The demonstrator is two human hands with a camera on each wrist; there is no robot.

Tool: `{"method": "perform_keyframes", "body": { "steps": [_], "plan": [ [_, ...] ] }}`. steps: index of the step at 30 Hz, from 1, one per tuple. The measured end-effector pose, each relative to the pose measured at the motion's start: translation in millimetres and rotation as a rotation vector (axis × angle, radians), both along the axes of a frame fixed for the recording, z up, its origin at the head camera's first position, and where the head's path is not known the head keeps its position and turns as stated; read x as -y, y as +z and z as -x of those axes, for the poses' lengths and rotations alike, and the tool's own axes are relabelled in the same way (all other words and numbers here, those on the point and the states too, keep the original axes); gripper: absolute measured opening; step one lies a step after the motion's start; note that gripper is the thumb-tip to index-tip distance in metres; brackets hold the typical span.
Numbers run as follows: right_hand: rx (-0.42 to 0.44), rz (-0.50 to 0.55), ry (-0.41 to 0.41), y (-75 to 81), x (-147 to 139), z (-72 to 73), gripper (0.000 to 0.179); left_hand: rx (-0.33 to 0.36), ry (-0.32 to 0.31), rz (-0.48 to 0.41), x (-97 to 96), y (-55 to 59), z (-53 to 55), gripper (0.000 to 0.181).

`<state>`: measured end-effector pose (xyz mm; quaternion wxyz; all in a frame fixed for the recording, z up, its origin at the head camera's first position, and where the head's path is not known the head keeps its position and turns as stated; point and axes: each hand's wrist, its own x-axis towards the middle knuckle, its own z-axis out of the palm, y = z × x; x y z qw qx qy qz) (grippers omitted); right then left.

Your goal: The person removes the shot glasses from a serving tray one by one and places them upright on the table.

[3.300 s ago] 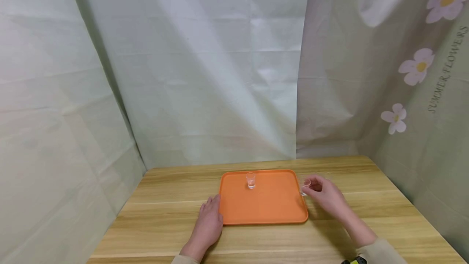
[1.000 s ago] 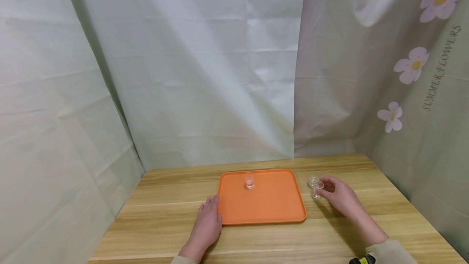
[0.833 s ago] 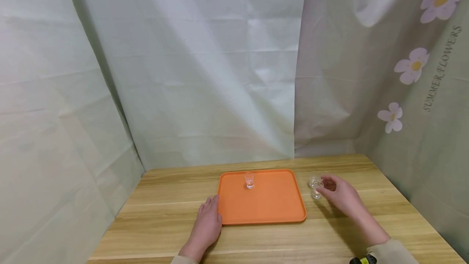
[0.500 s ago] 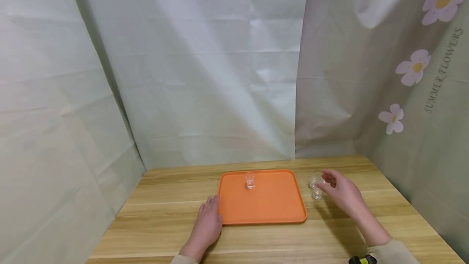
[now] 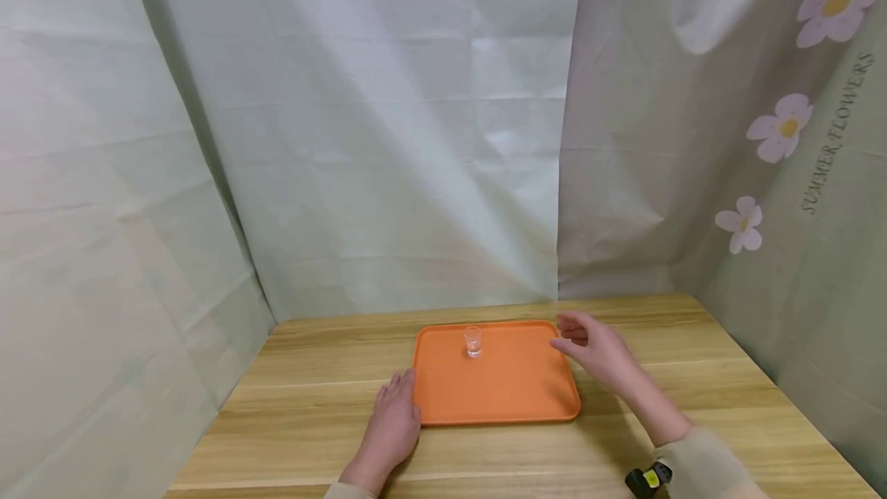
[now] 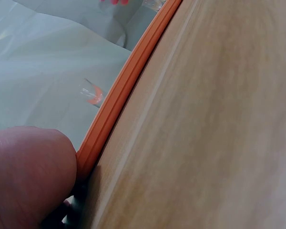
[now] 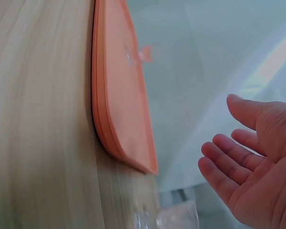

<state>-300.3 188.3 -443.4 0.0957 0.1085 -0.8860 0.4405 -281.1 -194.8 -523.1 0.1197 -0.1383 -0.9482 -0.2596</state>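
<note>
A small clear shot glass [image 5: 473, 342] stands upright on the orange tray [image 5: 495, 399], toward its back left. My left hand [image 5: 393, 418] rests at the tray's left edge with its fingers extended; in the left wrist view the thumb [image 6: 33, 171] is close against the rim. Over the tray's back right corner hovers my right hand [image 5: 596, 349], holding nothing, its fingers loosely bent and spread from the thumb. More clear shot glasses [image 7: 178, 217] show at the bottom of the right wrist view, past the tray's corner; the right hand hides them in the head view.
A wood-grain table [image 5: 312, 391] carries the tray. Pale curtains [image 5: 402, 175] enclose its back and sides, with printed flowers [image 5: 779, 128] on the right one. A black device [image 5: 647, 478] is on the right wrist.
My right hand carried a shot glass away from the tray's right edge, set it beside the others and let go. It has since moved left over the tray. The left hand stayed put.
</note>
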Motion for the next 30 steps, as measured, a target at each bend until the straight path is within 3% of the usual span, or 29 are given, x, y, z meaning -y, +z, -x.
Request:
{"method": "perform_keyframes", "body": {
  "steps": [15,20,24,30],
  "plan": [
    [0.053,0.112,0.127,-18.7,56.8,30.6,0.054,-0.013,-0.001,0.007,0.2,-1.4,-1.0,0.056],
    [0.08,0.137,0.139,-24.0,72.6,38.6,0.053,-0.071,-0.001,-0.021,1.4,-9.9,0.3,0.054],
    [0.08,0.133,0.146,-26.8,84.3,43.7,0.055,-0.066,-0.003,-0.041,1.6,-10.4,1.9,0.055],
    [0.105,0.094,0.167,-32.4,99.4,51.4,0.056,-0.075,0.012,-0.04,5.1,-23.0,10.7,0.056]
  ]
}}
